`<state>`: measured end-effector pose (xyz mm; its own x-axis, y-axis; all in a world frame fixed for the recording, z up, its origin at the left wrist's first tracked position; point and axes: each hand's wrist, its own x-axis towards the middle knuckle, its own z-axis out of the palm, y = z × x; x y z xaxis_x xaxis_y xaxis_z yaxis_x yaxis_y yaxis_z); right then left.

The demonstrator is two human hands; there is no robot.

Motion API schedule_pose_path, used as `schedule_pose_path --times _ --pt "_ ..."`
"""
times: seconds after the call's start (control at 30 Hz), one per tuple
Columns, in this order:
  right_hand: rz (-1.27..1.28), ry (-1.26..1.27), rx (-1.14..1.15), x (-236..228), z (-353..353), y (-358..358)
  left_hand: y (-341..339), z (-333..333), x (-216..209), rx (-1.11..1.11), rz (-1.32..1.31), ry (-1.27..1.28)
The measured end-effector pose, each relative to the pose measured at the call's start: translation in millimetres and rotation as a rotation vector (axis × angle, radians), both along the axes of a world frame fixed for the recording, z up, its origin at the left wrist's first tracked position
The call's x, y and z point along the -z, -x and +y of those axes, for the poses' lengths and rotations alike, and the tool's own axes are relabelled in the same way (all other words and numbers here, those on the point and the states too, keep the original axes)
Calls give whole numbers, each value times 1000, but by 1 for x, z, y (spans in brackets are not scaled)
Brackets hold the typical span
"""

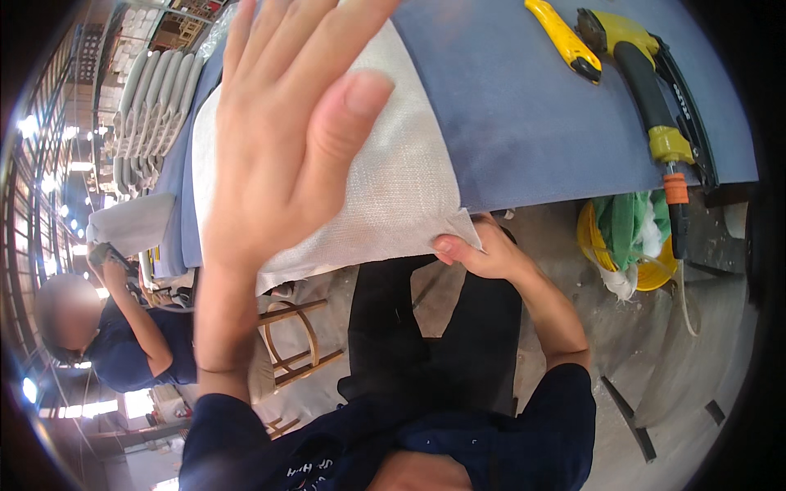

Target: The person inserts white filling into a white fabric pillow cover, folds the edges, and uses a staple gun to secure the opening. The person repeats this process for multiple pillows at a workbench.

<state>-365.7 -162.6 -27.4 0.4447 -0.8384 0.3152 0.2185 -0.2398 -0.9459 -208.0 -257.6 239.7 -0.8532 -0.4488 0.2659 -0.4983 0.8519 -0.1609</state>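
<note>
My left hand (282, 131) is raised close to the camera, flat and open, fingers together and thumb out, holding nothing. It hides much of a white woven fabric piece (393, 180) that lies on the blue-covered table (524, 106) and hangs over its near edge. My right hand (479, 250) pinches the lower right corner of that fabric at the table's edge.
A yellow utility knife (565, 37) and a yellow and black pneumatic tool (655, 90) with a hose lie at the table's far right. A yellow bin (626, 237) with scraps stands below. A wooden stool (299, 344), stacked grey cushions (151, 98) and a seated person (123, 335) are at left.
</note>
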Motion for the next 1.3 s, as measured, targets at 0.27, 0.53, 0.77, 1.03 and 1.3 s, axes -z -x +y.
schedule_pose_path --times 0.27,0.53,0.77,1.03,1.3 --pt "-61 116 122 -7 2 -6 -3 25 63 -16 -281 -126" --pt "-132 5 40 0 2 -14 -41 22 59 -190 -267 -204" --pt "-177 -31 120 15 -1 -17 -18 47 74 -305 -227 -115" --pt "-44 -228 125 -1 14 -7 -16 57 89 -335 -160 -38" --pt "920 560 1036 -148 38 54 -31 60 83 -293 -6 -33"
